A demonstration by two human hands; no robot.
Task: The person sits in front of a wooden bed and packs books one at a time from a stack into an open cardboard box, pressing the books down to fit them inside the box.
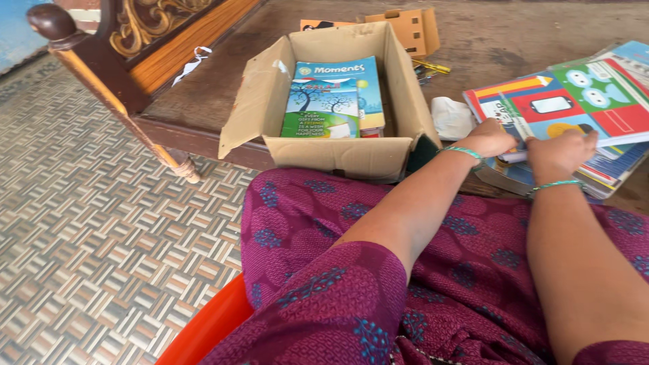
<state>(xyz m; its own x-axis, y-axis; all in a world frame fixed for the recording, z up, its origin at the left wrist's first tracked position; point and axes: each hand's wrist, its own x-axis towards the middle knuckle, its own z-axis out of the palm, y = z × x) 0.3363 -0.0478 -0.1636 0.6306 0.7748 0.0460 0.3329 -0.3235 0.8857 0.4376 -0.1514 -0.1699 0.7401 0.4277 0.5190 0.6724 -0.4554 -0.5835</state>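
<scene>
The colourful book (574, 101) lies on top of a stack of books (608, 172) at the right side of the wooden platform (473, 34), its cover showing a red panel, green round-eyed figures and a pencil drawn along the upper edge. Both hands are at its near edge. The left hand (490, 138) closes its fingers over the lower left corner of that top book, gripping it. The right hand (560, 154) presses on the same edge a little further right, fingers curled over the cover and clenched on it. Each wrist wears a thin green bangle (462, 152).

Just left of the left hand sits a crumpled white cloth or paper (451, 118), touching the side of an open cardboard box (341, 152). Inside the box lie several books: a green and blue one with a tree on its cover (323, 108) resting over a blue-covered one (362, 71). Behind the box lies a smaller flattened carton (409, 27), and a yellow pencil (433, 66) is beside it.

The platform has a carved wooden bedpost (57, 30) at the left, standing on a floor with a woven pattern (94, 223). The person's lap, in purple patterned fabric (405, 284), fills the foreground above an orange plastic seat (209, 328).
</scene>
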